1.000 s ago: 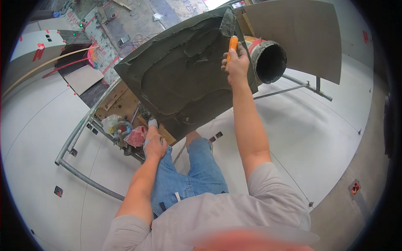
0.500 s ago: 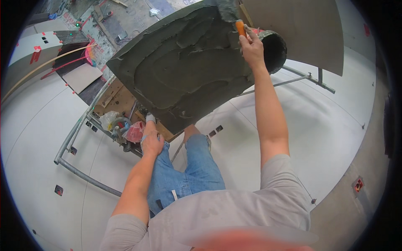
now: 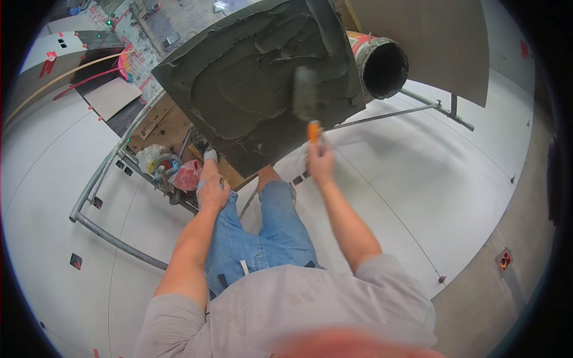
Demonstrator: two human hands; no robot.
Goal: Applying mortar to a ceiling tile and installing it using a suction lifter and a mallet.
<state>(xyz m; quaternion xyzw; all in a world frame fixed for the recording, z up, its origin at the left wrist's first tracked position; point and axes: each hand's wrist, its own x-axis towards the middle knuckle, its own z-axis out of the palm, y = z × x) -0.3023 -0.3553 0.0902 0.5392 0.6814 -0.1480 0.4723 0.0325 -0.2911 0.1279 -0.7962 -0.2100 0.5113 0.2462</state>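
Note:
My right hand (image 3: 321, 164) is closed round the orange handle of a trowel (image 3: 305, 95), whose blade is smeared by motion. The blade is over a large board or tile (image 3: 242, 170), its face coated with dark grey wet mortar (image 3: 239, 89) in ridges and swirls. Whether the blade touches the mortar I cannot tell. My left hand (image 3: 213, 191) holds nothing and lies over my knee, fingers draped on it, beside the board's lower left corner.
A mortar-crusted bucket (image 3: 360, 48) lies tilted at the board's right, its mouth toward me. Metal scaffold rails (image 3: 122, 244) run left and right. Plastic bags and tools (image 3: 167, 173) sit on a wooden platform (image 3: 155, 134). Another large grey panel (image 3: 430, 48) stands at upper right.
My right hand has swung down and left with the trowel, from the board's upper right corner to its lower right edge. The bucket shows more fully. My left hand stays on my knee.

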